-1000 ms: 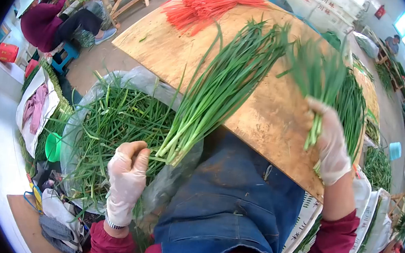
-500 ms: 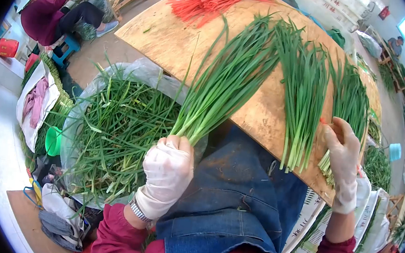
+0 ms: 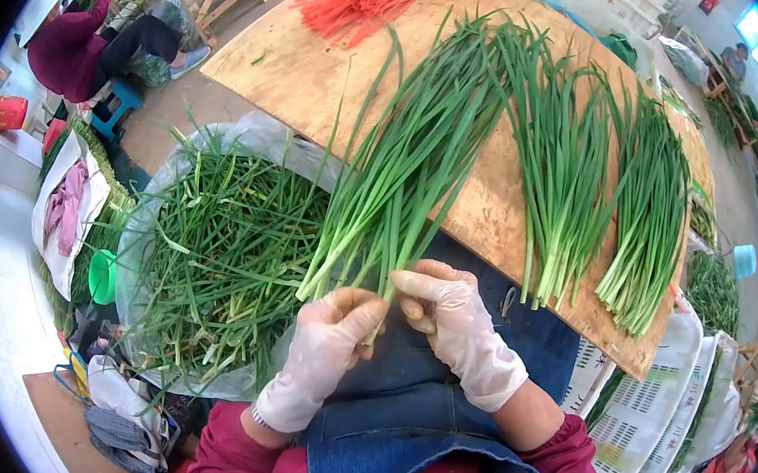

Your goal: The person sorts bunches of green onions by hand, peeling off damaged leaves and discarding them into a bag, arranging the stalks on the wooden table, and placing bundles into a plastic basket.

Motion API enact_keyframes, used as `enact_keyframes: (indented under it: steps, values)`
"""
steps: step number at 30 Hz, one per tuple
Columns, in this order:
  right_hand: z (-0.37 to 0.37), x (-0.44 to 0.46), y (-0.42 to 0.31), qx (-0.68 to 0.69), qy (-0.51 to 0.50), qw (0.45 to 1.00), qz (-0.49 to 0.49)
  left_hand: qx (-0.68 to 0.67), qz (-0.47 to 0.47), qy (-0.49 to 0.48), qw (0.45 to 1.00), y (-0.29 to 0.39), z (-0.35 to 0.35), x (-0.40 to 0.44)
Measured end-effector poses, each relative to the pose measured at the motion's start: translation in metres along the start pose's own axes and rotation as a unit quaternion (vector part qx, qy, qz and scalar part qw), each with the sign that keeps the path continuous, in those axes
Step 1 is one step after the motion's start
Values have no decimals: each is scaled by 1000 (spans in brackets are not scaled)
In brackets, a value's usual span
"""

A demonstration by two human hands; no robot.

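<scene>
Both hands wear thin whitish gloves and meet at the cut ends of the left bunch of long green stalks (image 3: pixel 426 140), which hangs over the board's near edge. My left hand (image 3: pixel 321 350) pinches a few stalk ends between thumb and fingers. Just right of it, my right hand (image 3: pixel 458 323) has thumb and forefinger closed on a stalk of that bunch. A middle bunch (image 3: pixel 569 183) and a right bunch (image 3: pixel 649 219) lie on the wooden board (image 3: pixel 491 221).
Red ties (image 3: pixel 367 0) lie at the board's far side. A plastic-lined tub (image 3: pixel 143 239) of loose green leaves stands at left, beside a green cup (image 3: pixel 102 277). White crates (image 3: pixel 628 415) are at lower right. Another person (image 3: pixel 70 52) sits at upper left.
My right hand has come left from beside the right bunch to the left bunch. My left hand has changed from a fist around the stalk ends to a pinch.
</scene>
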State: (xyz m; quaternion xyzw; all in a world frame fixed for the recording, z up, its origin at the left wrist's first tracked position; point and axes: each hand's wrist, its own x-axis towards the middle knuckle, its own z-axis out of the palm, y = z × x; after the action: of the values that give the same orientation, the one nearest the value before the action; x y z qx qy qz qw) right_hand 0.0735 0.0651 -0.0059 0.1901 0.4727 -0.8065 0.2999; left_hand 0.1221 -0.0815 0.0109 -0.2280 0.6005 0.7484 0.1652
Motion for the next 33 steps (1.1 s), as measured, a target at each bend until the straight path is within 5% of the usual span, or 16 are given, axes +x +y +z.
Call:
enact_keyframes:
  steps: [13,17,19,21,25,28,29,31,33]
  values:
    - [7,-2,-8,86,19,996,-24,-16,130,75,989,3,20,8]
    - [-18,11,-14,142,1,987,-79,-50,118,-13,992,18,2,-14]
    - [-12,4,-22,141,0,987,-76,72,133,-26,988,38,-25,-37]
    - [-16,7,-18,143,-26,987,-64,185,341,-34,921,33,-71,-44]
    - [-18,7,-15,170,-43,983,-49,230,213,83,946,22,-174,-80]
    - [-19,4,-17,208,-83,974,-23,543,56,271,793,-14,-247,-72]
    - [-18,2,-18,223,-97,970,-11,742,-30,297,600,-19,-248,-71]
    - [-11,1,-20,218,-79,973,-3,716,171,300,607,-24,-230,-51]
    - [-14,8,-20,219,-120,968,18,465,252,249,812,5,-143,-24]
